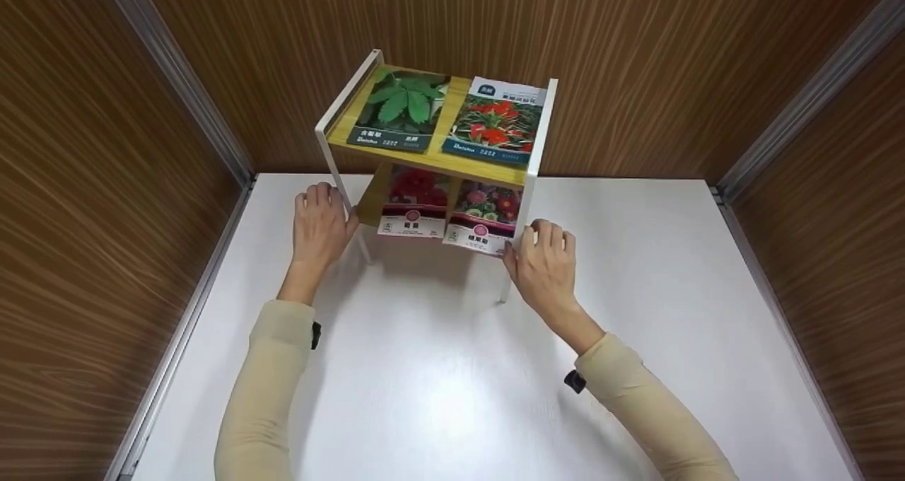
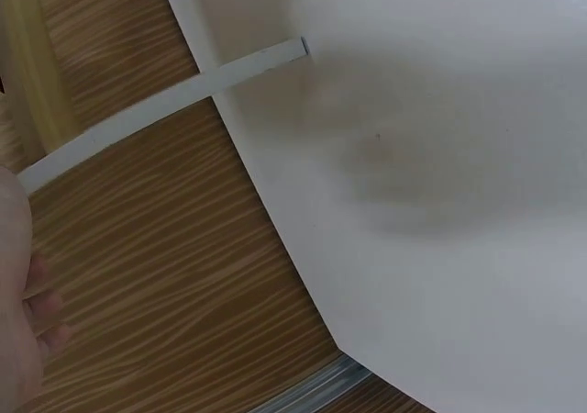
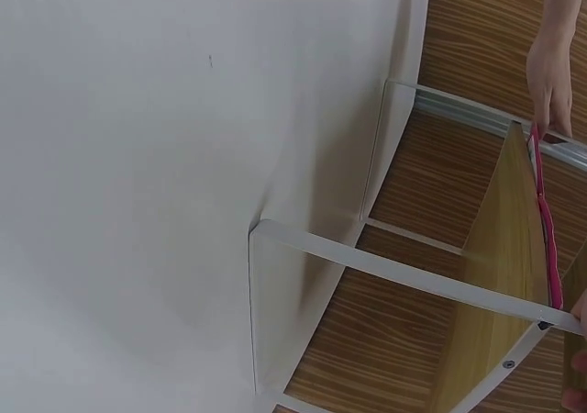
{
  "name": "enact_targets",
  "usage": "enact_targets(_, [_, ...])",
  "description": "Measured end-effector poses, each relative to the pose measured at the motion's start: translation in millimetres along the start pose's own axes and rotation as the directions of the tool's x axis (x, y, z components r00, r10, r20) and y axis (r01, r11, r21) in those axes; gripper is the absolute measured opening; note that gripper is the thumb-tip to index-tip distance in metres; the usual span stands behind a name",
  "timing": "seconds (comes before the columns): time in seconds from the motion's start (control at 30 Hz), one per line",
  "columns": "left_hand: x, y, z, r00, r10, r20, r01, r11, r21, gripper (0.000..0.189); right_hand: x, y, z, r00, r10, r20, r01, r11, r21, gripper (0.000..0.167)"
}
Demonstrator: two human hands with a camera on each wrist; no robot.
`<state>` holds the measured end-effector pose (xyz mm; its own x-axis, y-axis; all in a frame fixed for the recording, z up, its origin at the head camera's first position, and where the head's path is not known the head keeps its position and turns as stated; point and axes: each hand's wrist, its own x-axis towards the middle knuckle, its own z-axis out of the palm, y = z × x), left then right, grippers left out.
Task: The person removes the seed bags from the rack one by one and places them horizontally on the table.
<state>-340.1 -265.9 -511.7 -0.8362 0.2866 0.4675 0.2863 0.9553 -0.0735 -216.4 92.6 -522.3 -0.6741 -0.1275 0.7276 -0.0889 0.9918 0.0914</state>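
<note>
A small two-tier shelf with white metal legs (image 1: 530, 124) and wood-grain boards stands between my two hands, overlapping the white table. My left hand (image 1: 319, 223) grips its left side at the lower board, thumb against the front leg. My right hand (image 1: 548, 262) grips the right side at about the same height, its thumb beside a seed packet corner. On the upper board lie a green-leaf packet (image 1: 399, 109) and a red-flower packet (image 1: 495, 124). The lower board carries a crimson-flower packet (image 1: 413, 201) and a pink-flower packet (image 1: 482, 216), partly hidden under the upper board.
The white table (image 1: 438, 368) is enclosed by wood-grain walls (image 1: 636, 78) at the back and both sides. Metal rails (image 1: 813, 92) run along the corners. In the left wrist view, one white leg (image 2: 183, 92) reaches over the tabletop.
</note>
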Motion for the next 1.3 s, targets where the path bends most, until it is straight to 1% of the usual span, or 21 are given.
enact_targets(0.2, [-0.5,-2.8,1.7,0.998,0.046,-0.051,-0.047,0.999,-0.006,0.05,-0.8,-3,-3,1.0,0.02,0.001,-0.02,0.999,-0.03,0.036])
enact_targets(0.37, [0.2,-6.0,1.9,0.993,0.079,-0.085,-0.081,0.997,-0.018,0.047,0.0,-7,-5,0.999,0.047,0.019,-0.046,0.998,-0.046,0.037])
enact_targets(0.43, [0.4,-7.3,1.3,0.992,0.091,-0.082,-0.093,0.995,-0.023,0.046,0.4,-9,-6,0.997,0.064,0.033,-0.062,0.997,-0.052,0.037])
enact_targets(0.57, [0.5,-9.5,2.0,0.989,0.113,-0.098,-0.117,0.993,-0.028,0.045,0.5,-12,-7,0.994,0.093,0.051,-0.09,0.994,-0.056,0.037])
enact_targets(0.7, [1.7,-11.6,4.6,0.984,0.141,-0.113,-0.144,0.989,-0.019,0.044,-0.8,-13,-7,0.994,0.105,0.039,-0.103,0.993,-0.063,0.038])
enact_targets(0.93, [4.1,-17.4,4.7,0.983,0.162,-0.087,-0.164,0.986,-0.012,0.047,-0.7,-17,-10,0.994,0.108,0.025,-0.106,0.991,-0.083,0.04])
enact_targets(1.03, [4.8,-20.1,6.2,0.979,0.181,-0.095,-0.183,0.983,-0.014,0.048,-1.5,-19,-10,0.993,0.115,0.026,-0.113,0.99,-0.089,0.039])
enact_targets(1.3, [6.4,-21.5,12.0,0.961,0.232,-0.148,-0.239,0.971,-0.027,0.048,-2.1,-22,-13,0.986,0.153,0.059,-0.145,0.981,-0.129,0.039])
